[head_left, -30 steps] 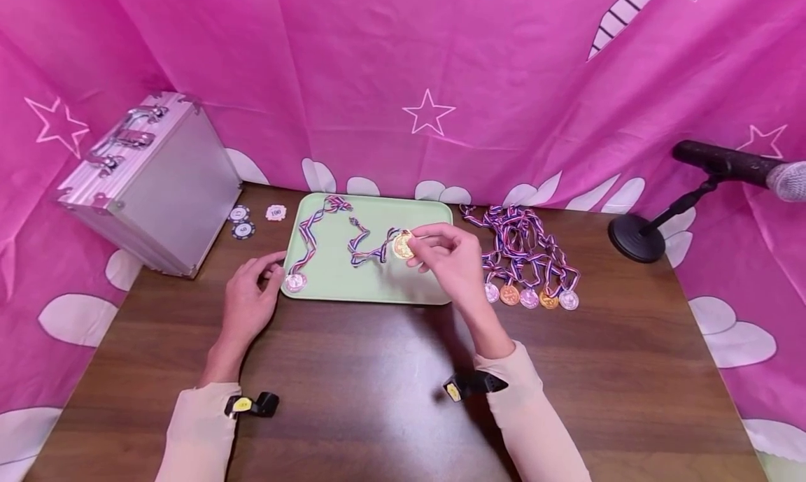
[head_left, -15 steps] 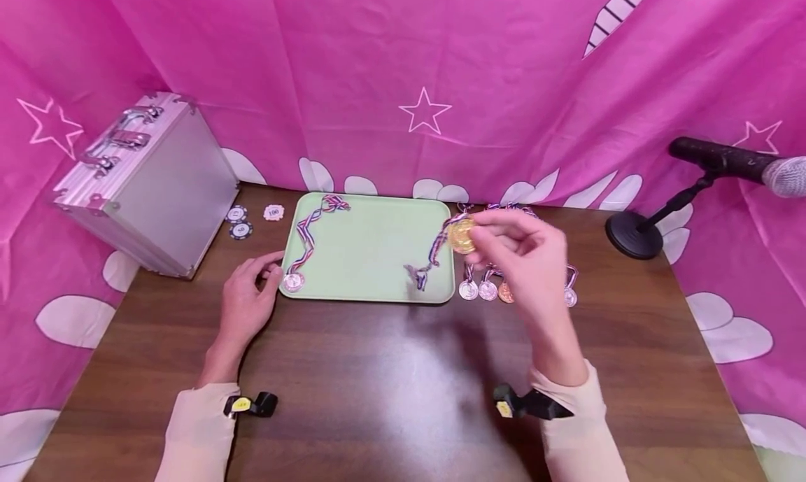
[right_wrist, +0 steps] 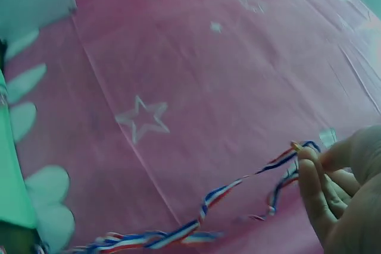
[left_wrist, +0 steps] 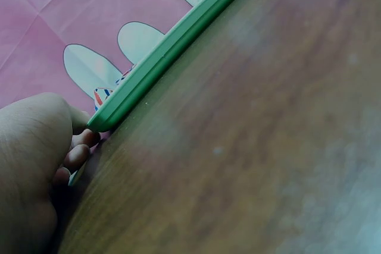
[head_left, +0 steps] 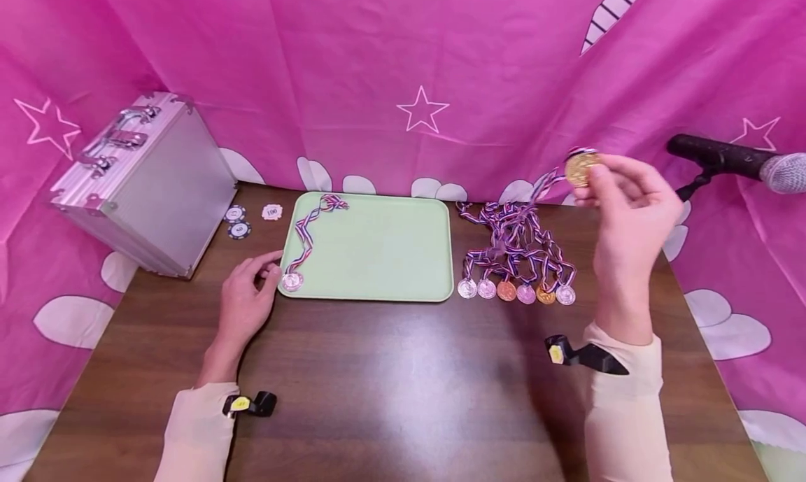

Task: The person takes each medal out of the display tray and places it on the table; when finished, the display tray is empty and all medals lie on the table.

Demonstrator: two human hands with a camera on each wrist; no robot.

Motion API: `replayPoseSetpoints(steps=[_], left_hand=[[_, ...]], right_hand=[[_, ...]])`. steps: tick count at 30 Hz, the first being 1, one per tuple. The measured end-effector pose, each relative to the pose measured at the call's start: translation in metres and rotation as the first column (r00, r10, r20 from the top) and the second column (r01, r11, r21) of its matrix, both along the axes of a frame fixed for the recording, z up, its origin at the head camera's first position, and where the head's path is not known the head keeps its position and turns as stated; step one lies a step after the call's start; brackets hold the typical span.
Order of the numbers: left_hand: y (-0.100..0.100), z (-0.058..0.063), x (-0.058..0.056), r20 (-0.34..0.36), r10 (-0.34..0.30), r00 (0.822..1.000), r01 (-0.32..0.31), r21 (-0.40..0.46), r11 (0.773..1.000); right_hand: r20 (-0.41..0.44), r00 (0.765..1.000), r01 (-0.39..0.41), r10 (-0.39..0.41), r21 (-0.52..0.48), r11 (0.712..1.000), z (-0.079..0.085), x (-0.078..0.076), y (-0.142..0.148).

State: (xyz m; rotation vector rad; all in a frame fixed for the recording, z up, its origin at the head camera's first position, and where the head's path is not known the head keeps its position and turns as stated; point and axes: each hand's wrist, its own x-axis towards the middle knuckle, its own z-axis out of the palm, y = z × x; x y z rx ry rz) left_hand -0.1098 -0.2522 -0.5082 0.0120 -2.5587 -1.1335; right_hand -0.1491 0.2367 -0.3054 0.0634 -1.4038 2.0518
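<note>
My right hand (head_left: pixel 636 216) pinches a gold medal (head_left: pixel 581 168) between thumb and fingers, raised above the table's right side. Its red, white and blue ribbon (right_wrist: pixel 220 191) trails left toward a heap of striped ribbons (head_left: pixel 513 230). Below that heap lie several medals in a row, among them a bronze medal (head_left: pixel 506 291) and a silver medal (head_left: pixel 467 288). My left hand (head_left: pixel 248 296) holds the left edge of the green tray (head_left: pixel 378 258), with fingers at its corner in the left wrist view. Inside the tray, at its left, lies a silver-pink medal (head_left: pixel 292 281) with its ribbon stretched upward.
A silver case (head_left: pixel 157 181) stands at the back left, with several poker chips (head_left: pixel 238 229) beside it. At the right, a microphone (head_left: pixel 724 157) sits on a black stand. A pink curtain (head_left: pixel 352 83) hangs behind the wooden table (head_left: pixel 378 384).
My right hand has lifted the gold medal out from over the tray and carried it right and up, its ribbon following. The left hand stays at the tray's edge.
</note>
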Motion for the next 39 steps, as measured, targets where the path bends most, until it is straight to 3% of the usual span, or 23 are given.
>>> replayPoseSetpoints(steps=[2, 7, 12, 18, 23, 33, 39], left_hand=[[0.001, 0.0, 0.0, 0.004, -0.001, 1.0, 0.001, 0.001, 1.0], [0.001, 0.001, 0.001, 0.007, 0.007, 1.0, -0.007, 0.006, 1.0], [0.002, 0.0, 0.0, 0.0, 0.004, 1.0, -0.004, 0.007, 1.0], [0.001, 0.0, 0.001, 0.003, 0.01, 1.0, -0.01, 0.007, 1.0], [0.0, 0.001, 0.001, 0.022, 0.008, 1.0, -0.008, 0.001, 1.0], [0.001, 0.001, -0.001, 0.028, 0.001, 1.0, -0.001, -0.002, 1.0], [0.001, 0.001, 0.0, 0.023, -0.001, 1.0, 0.001, 0.001, 1.0]], right_hand=[[-0.041, 0.996, 0.072, -0.074, -0.046, 0.996, -0.007, -0.003, 0.01], [-0.013, 0.989, 0.148, -0.148, 0.039, 0.988, -0.049, -0.005, 0.032], [0.184, 0.972, 0.132, -0.144, 0.074, 0.988, -0.092, 0.002, 0.057], [0.413, 0.902, 0.091, -0.125, 0.101, 0.991, -0.127, 0.015, 0.087], [0.527, 0.84, 0.075, -0.128, 0.12, 0.99, -0.147, 0.029, 0.101], [0.646, 0.746, 0.024, -0.159, 0.212, 0.977, -0.174, 0.05, 0.12], [0.671, 0.711, -0.012, -0.211, 0.312, 0.95, -0.182, 0.054, 0.127]])
